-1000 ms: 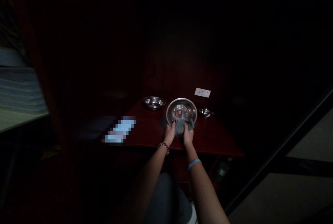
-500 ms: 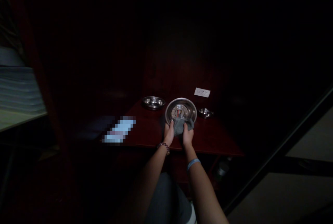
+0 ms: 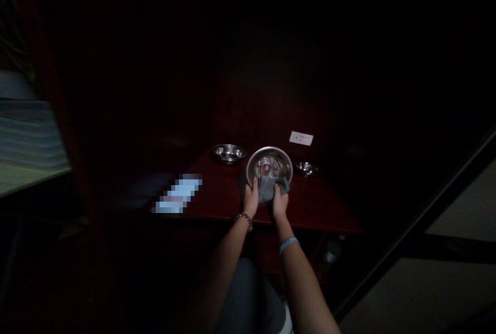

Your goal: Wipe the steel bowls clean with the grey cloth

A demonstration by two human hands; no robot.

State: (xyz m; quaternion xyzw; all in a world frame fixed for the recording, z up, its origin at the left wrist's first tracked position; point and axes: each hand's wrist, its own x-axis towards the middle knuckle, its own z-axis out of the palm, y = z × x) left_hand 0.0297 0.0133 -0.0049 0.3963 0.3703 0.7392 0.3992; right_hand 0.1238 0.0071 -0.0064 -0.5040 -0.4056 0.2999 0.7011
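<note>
A shiny metal bowl (image 3: 284, 161) is tilted up so its inside faces me, above a dark red table (image 3: 225, 199). My left hand (image 3: 251, 200) grips the bowl's lower left rim, thumb on the inner side. A grey cloth (image 3: 266, 189) hangs over the lower rim. My right hand (image 3: 279, 202) is closed on the cloth at the lower right, pressing it against the bowl, thumb on top. The fingers behind the bowl are hidden. A small orange and dark patch shows on the bowl's bottom.
A shallow metal dish (image 3: 228, 154) stands left of the bowl, a smaller metal bowl (image 3: 306, 169) right of it. Behind is a white socket plate (image 3: 301, 138) on the wall. A blurred-out bright rectangle (image 3: 178, 194) lies at the left. A bottle (image 3: 332, 254) stands under the table.
The bowl has tipped very slightly in my hands. Both hands keep their hold on the bowl and cloth, almost in the same place.
</note>
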